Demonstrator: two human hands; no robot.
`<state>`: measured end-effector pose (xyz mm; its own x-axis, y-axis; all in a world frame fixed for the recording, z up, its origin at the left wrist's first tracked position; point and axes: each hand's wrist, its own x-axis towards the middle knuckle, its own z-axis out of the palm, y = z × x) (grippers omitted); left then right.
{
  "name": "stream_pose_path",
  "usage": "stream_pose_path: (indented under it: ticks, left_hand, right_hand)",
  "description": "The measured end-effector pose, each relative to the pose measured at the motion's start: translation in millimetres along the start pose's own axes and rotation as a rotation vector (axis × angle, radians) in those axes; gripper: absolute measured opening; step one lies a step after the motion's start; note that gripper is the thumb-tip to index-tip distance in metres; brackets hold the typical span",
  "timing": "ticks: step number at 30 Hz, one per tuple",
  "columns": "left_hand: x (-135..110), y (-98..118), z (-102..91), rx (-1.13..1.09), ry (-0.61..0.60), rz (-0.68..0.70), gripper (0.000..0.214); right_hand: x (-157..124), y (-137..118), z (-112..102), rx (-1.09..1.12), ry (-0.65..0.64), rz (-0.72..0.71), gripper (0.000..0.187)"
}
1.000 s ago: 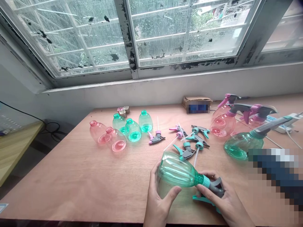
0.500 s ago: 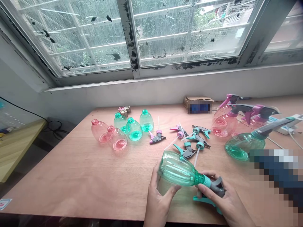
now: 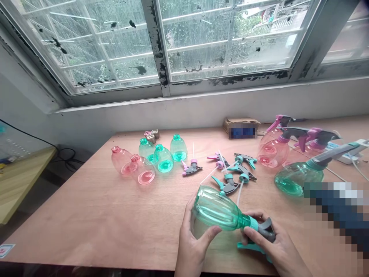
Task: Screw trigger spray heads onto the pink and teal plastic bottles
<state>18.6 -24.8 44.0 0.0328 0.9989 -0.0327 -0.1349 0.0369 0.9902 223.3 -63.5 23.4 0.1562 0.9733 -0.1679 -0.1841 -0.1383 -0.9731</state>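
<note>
A green see-through spray bottle (image 3: 216, 209) lies tilted on its side just above the wooden table (image 3: 95, 219), base pointing away from me. My left hand (image 3: 191, 242) wraps round its body, thumb on the near side. My right hand (image 3: 271, 246) is closed on the grey and teal trigger head (image 3: 261, 231) fitted at the bottle's neck. Several loose trigger heads (image 3: 233, 173) with white tubes lie just beyond the bottle.
Empty pink bottles (image 3: 134, 166) and green bottles (image 3: 163, 156) stand at the back left. Finished pink spray bottles (image 3: 273, 148) and a green spray bottle (image 3: 300, 175) lie at the right. A small cardboard box (image 3: 241, 126) sits near the wall, a power strip (image 3: 348, 152) at far right.
The bottle and both hands have shifted slightly down and right; my right hand has turned a little on the trigger head. Everything else is still.
</note>
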Motion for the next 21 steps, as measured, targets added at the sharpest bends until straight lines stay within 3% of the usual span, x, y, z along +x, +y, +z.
stream_pose_path:
  ticks: [5, 10, 14, 21]
  left_hand:
    - [0, -4, -3.2, 0.106, -0.071, 0.044, 0.072]
    - [-6, 4, 1.4, 0.066, -0.001, 0.003, 0.079]
    - [-6, 9, 4.3, 0.041, 0.027, -0.022, 0.069]
    - [-1, -3, 2.3, 0.149, 0.019, 0.063, 0.068]
  right_hand:
    - [0, 1, 0, 0.012, 0.013, 0.004, 0.045]
    - [-1, 1, 1, -0.036, 0.006, -0.015, 0.042]
    - [-1, 1, 1, -0.056, -0.005, -0.02, 0.042]
    - [1, 1, -2, -0.009, 0.043, 0.003, 0.044]
